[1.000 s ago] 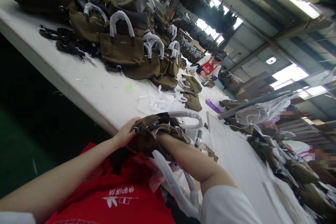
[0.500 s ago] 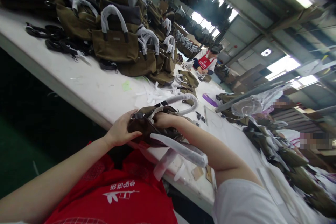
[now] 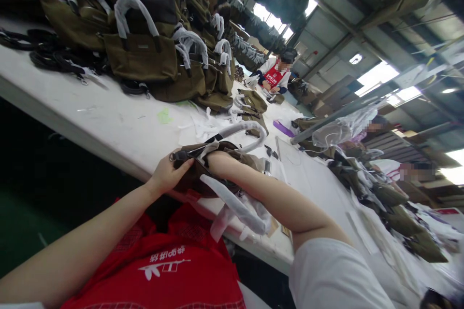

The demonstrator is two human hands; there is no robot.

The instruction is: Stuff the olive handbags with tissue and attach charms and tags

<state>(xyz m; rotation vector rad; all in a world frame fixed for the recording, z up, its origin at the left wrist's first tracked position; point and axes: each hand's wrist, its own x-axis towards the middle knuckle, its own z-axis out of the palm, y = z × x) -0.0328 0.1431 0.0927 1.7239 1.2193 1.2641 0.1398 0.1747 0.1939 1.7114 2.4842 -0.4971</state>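
An olive-brown handbag [image 3: 192, 174] with an open zipper and white-wrapped handles lies at the front edge of the white table. My left hand [image 3: 168, 172] grips the zipper end of the bag, thumb on top, the other fingers partly hidden behind it. Inside the bag's opening is my right hand [image 3: 217, 163], its fingers hidden by the fabric. One wrapped handle [image 3: 250, 128] arches over the far side; the other [image 3: 235, 203] hangs on the near side.
Finished-looking olive bags [image 3: 141, 60] are piled at the back left, beside black straps [image 3: 54, 58]. A person [image 3: 275, 75] works farther down the table [image 3: 119, 116]. Plastic film [image 3: 340, 128] hangs from a metal pole at right, near more bags [image 3: 395, 217].
My right hand has gone deeper into the bag. My left thumb has shifted up onto the zipper end. The whole view has moved slightly, and the near handle hangs lower and farther left.
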